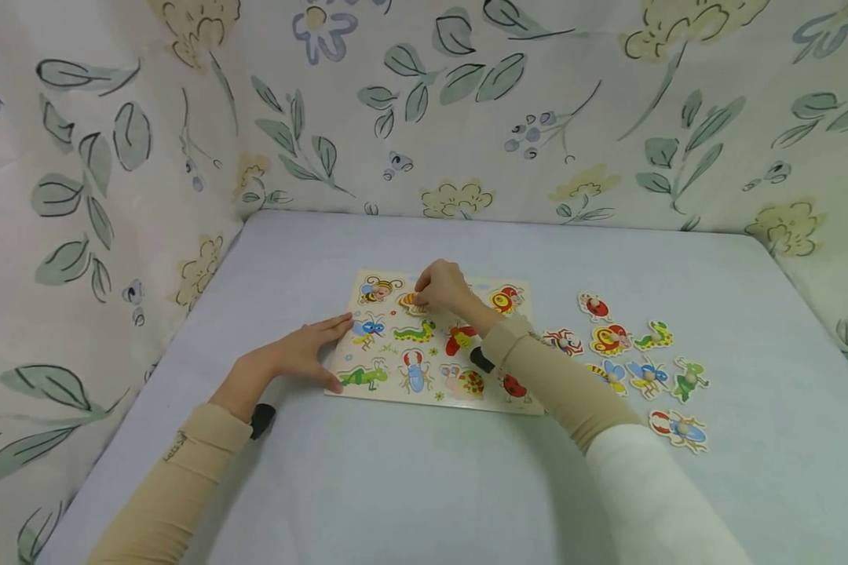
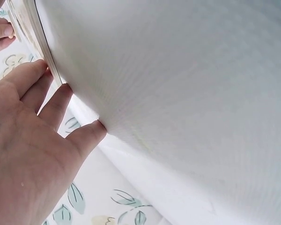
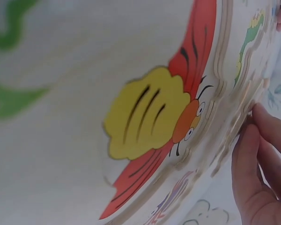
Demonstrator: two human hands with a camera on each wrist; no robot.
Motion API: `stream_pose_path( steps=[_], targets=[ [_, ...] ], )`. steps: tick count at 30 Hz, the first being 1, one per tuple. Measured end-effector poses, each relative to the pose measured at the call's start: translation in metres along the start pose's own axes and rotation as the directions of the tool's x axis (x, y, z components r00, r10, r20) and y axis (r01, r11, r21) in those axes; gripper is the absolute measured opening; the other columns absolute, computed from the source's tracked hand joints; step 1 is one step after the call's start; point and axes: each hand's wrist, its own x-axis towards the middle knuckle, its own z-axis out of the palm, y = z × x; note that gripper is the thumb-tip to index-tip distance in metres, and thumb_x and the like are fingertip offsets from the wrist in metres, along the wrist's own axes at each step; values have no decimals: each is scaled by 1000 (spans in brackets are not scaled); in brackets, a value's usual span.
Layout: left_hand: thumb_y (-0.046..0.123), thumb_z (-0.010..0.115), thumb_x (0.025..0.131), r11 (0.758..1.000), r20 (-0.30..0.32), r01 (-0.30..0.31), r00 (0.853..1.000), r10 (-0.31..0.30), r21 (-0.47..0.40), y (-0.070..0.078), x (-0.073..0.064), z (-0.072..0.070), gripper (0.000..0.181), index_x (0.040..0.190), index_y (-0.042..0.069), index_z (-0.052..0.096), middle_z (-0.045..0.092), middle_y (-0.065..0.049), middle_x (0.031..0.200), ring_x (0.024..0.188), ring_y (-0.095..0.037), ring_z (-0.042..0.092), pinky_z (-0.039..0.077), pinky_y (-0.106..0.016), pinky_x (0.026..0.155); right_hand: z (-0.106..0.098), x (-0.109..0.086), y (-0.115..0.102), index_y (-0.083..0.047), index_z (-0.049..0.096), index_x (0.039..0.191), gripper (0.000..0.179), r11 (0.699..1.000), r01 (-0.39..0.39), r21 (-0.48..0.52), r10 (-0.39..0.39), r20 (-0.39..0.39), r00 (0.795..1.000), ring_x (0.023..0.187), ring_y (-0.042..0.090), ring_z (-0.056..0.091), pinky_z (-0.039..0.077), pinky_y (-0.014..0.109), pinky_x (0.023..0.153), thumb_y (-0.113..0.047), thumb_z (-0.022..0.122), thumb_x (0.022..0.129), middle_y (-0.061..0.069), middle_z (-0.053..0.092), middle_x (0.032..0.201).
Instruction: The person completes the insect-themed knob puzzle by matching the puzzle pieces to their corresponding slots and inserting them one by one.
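A wooden puzzle board [image 1: 393, 377] printed with bright insects lies flat on the table. My left hand [image 1: 300, 351] is at its left side, fingers extended and thumb spread, fingertips against the board's edge; the left wrist view shows these fingers [image 2: 56, 105] too. Over the board's back row, my right hand [image 1: 444, 289] pinches an orange-striped insect puzzle piece [image 1: 410, 304] between thumb and fingers. In the right wrist view that piece [image 3: 236, 126] appears edge-on, close over the board, its printed face turned out of sight. The right forearm covers part of the board's right side.
Loose insect pieces lie right of the board, among them a ladybug [image 1: 594, 307], a caterpillar [image 1: 654, 336], a spider [image 1: 564, 342], a grasshopper [image 1: 689, 379] and a blue beetle [image 1: 681, 431]. A floral cloth [image 1: 466, 141] hangs behind and beside the pale table [image 1: 410, 486].
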Motion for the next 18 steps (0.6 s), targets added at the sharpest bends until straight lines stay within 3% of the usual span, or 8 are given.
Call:
stream_pose_path(
  steps=[9, 18],
  targets=[
    [40, 84, 72, 1000, 4, 15, 1000, -15, -1, 1, 2, 0, 110, 153, -1, 21, 13, -16, 161, 146, -40, 11, 9, -65, 113, 2, 2, -2, 2, 74, 94, 16, 999, 20, 27, -20, 6, 1000, 87, 27, 65, 56, 35, 76, -11, 76, 85, 14, 72, 95],
    [40, 84, 72, 1000, 7, 27, 1000, -27, -2, 1, 2, 1, 110, 153, 1, 21, 13, -15, 161, 146, -40, 11, 9, -65, 113, 9, 7, -1, 1, 74, 92, 16, 1000, -30, 0, 30, -2, 1000, 84, 24, 62, 54, 33, 76, -13, 77, 84, 12, 71, 94]
  ],
)
